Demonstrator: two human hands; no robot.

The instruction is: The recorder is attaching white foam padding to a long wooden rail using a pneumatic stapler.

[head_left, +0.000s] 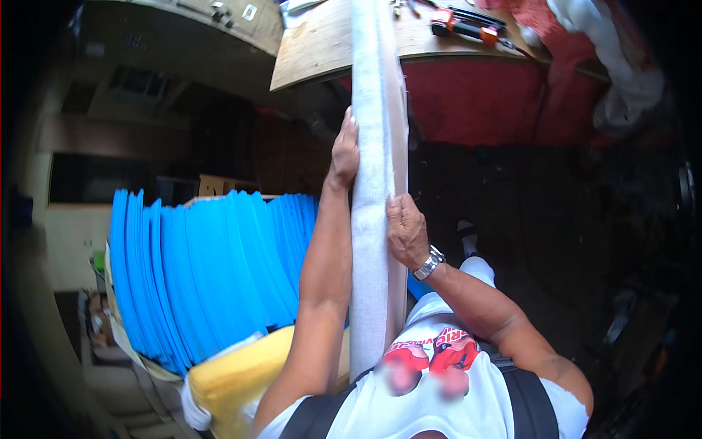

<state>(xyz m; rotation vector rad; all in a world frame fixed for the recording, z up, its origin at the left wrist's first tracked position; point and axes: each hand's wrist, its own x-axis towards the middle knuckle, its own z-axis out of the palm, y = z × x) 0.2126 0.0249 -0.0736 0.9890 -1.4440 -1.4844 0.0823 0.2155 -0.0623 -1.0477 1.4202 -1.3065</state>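
A long, narrow panel wrapped in light grey fabric (pixel 371 175) stands on edge before me, running from my body up over the workbench. My left hand (pixel 346 152) lies flat along its left side, fingers stretched out and pointing away from me; the palm is hidden. Lower down on the right, my right hand (pixel 408 228) has its fingers curled in and closed on the fabric edge, beside the panel's paler right face. A metal watch (pixel 430 263) circles my right wrist. What the curled fingertips touch is hidden.
The wooden workbench (pixel 314 47) has an orange and black power tool (pixel 464 28) on it and red cloth (pixel 468 102) hanging below. White stuffing (pixel 629 88) is at far right. To my left stand stacked blue sheets (pixel 219 271) and a yellow foam block (pixel 241 373).
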